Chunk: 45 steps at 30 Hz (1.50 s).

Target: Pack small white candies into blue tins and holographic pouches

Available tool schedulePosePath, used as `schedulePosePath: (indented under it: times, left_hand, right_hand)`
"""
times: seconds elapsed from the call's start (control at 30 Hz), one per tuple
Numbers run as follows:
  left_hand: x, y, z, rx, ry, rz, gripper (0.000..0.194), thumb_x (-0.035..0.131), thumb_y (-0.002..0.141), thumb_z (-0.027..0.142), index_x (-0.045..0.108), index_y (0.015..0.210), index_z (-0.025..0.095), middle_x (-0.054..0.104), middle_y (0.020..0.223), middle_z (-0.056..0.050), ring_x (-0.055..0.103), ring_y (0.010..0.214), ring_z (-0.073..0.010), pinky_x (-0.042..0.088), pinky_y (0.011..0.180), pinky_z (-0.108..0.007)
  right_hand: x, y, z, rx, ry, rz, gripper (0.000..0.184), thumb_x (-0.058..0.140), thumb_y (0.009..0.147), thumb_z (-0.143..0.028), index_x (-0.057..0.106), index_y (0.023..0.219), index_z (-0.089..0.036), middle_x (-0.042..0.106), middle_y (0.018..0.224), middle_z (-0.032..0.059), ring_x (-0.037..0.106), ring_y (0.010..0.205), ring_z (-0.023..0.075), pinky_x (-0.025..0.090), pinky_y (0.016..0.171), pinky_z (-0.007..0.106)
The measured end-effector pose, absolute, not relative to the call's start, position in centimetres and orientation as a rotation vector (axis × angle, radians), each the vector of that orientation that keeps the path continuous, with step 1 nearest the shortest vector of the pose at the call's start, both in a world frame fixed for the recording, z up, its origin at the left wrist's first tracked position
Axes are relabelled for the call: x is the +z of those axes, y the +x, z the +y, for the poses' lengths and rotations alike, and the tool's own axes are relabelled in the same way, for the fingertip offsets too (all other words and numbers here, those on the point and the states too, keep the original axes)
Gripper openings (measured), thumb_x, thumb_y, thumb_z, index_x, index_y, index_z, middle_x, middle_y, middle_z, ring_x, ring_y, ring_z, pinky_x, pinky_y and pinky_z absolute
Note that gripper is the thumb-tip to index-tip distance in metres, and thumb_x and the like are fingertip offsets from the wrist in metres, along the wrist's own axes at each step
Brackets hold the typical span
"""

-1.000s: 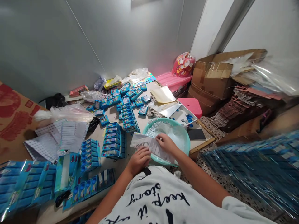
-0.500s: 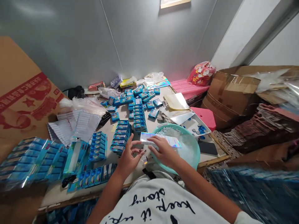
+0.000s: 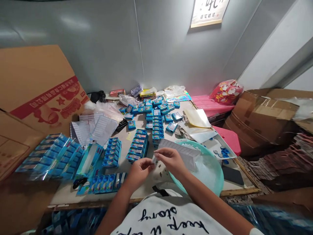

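Observation:
Over the front of the table, my left hand [image 3: 139,173] and my right hand [image 3: 171,161] meet fingertip to fingertip. Both are closed in a pinch on a small pale strip [image 3: 154,159], perhaps a sticker; its details are too small to read. A silvery sheet marked in rows [image 3: 182,150] lies over the near left side of a mint-green basin [image 3: 221,178], just beyond my right hand. Ahead of my left hand stands a row of small blue boxes [image 3: 138,145], with another blue row [image 3: 157,127] behind it. Small dark flecks lie on the table below my fingers.
Loose blue boxes [image 3: 149,109] are heaped at the back. More blue packs [image 3: 110,152] and label sheets [image 3: 104,129] lie to the left, beside a large cardboard box [image 3: 44,88]. On the right are a dark phone-like slab [image 3: 233,175], a white tray [image 3: 228,148] and a pink stool [image 3: 227,138].
My right hand has left the shiny sheet and come to my left hand. Both now pinch the small strip together. The camera view has shifted left and up.

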<state>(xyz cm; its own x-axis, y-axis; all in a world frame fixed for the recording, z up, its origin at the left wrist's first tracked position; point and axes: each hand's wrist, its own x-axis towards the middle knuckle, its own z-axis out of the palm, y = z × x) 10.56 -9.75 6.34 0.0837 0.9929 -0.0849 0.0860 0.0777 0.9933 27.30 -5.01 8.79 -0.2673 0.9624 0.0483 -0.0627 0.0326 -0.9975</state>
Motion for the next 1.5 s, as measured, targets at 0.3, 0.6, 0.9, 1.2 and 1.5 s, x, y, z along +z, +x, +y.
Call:
schedulePosePath:
  times: [0.3,0.6,0.9,1.2,1.5]
  left_hand:
    - [7.1,9.3,-10.4,1.123,1.138,1.161,0.052,0.076,0.072,0.054,0.072,0.108,0.016,0.075,0.097,-0.01,0.067,0.088,-0.0227,0.053,0.074,-0.03]
    - [2.7,12.6,-5.1,0.854,1.468,1.304,0.043,0.054,0.087,0.051,0.072,0.093,0.013,0.073,0.086,-0.009,0.064,0.074,-0.0184,0.048,0.062,-0.027]
    - [-2.2,21.5,3.6,0.419,1.86,1.479,0.026,0.062,0.087,0.039,0.07,0.081,0.015,0.071,0.08,-0.005,0.065,0.08,-0.0191,0.048,0.078,-0.035]
    - [-5.0,22.0,4.4,0.297,2.088,1.709,0.035,0.076,0.069,0.03,0.064,0.1,0.018,0.068,0.104,-0.012,0.063,0.102,-0.0279,0.044,0.077,-0.031]
    - [-6.0,17.8,-1.5,0.493,2.268,1.455,0.019,0.053,0.088,0.029,0.056,0.071,0.022,0.061,0.076,-0.003,0.06,0.074,-0.0185,0.045,0.068,-0.028]
  right_hand:
    - [9.0,25.6,-4.6,1.45,-1.074,-1.128,0.03,0.084,0.063,-0.044,0.079,0.08,-0.019,0.074,0.074,0.0047,0.058,0.065,0.0157,0.045,0.063,0.029]
    - [3.8,29.3,-4.3,1.249,-1.238,-0.885,0.033,0.084,0.06,-0.045,0.075,0.078,-0.019,0.073,0.077,0.0051,0.064,0.071,0.019,0.049,0.067,0.031]
    - [-6.0,36.5,-1.0,0.927,-1.615,-0.796,0.037,0.068,0.063,-0.05,0.062,0.084,-0.019,0.069,0.072,0.0054,0.066,0.067,0.0223,0.05,0.058,0.031]
    - [-8.4,38.2,-0.3,0.739,-1.809,-1.316,0.026,0.061,0.066,-0.016,0.063,0.092,-0.018,0.068,0.09,0.0103,0.063,0.087,0.0277,0.048,0.074,0.035]
    - [0.4,43.0,1.2,0.191,-1.588,-1.835,0.031,0.05,0.091,-0.023,0.061,0.12,-0.023,0.059,0.123,0.0121,0.048,0.122,0.0287,0.03,0.106,0.046]
